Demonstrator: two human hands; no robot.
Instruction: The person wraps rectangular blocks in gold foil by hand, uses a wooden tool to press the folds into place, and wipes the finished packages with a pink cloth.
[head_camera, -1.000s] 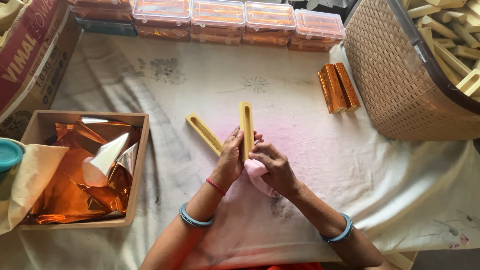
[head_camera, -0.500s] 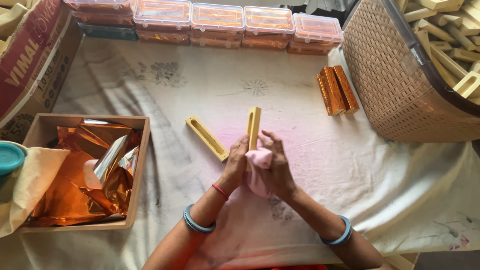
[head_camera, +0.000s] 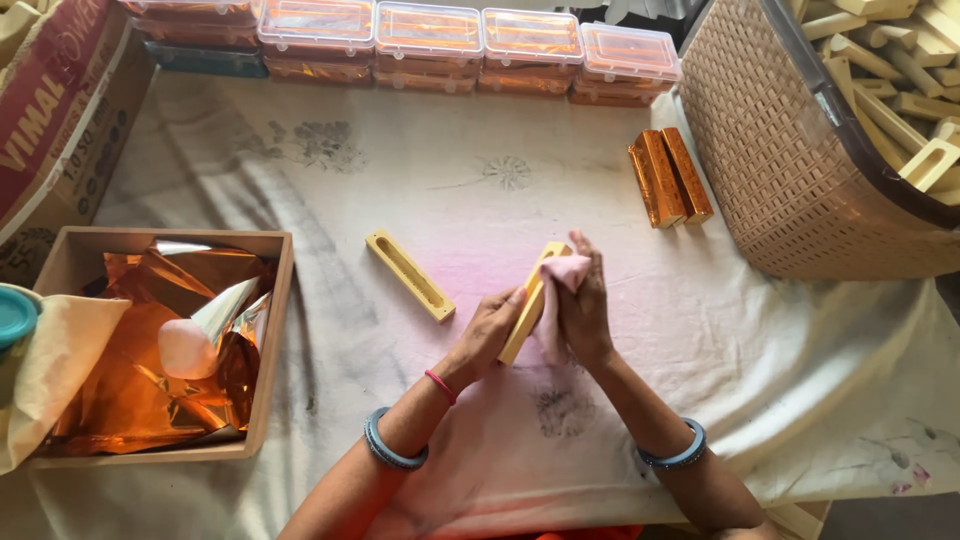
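Observation:
My left hand (head_camera: 487, 330) grips a long yellow wooden block (head_camera: 528, 310) by its lower half, tilted up to the right over the cloth-covered table (head_camera: 330, 190). My right hand (head_camera: 583, 305) presses a pink cloth (head_camera: 560, 275) against the block's right side and upper end. A second yellow block with a long slot (head_camera: 409, 275) lies flat on the table just left of my hands.
Three foil-wrapped orange blocks (head_camera: 668, 177) lie at the right. A woven basket (head_camera: 800, 170) holds several bare blocks. A wooden tray (head_camera: 270, 340) of orange foil sheets is at the left. Clear lidded boxes (head_camera: 430, 40) line the far edge; a cardboard box (head_camera: 60, 110) stands far left.
The held block has tilted from upright to leaning right. My right hand with the pink cloth has slid up along it toward its top end.

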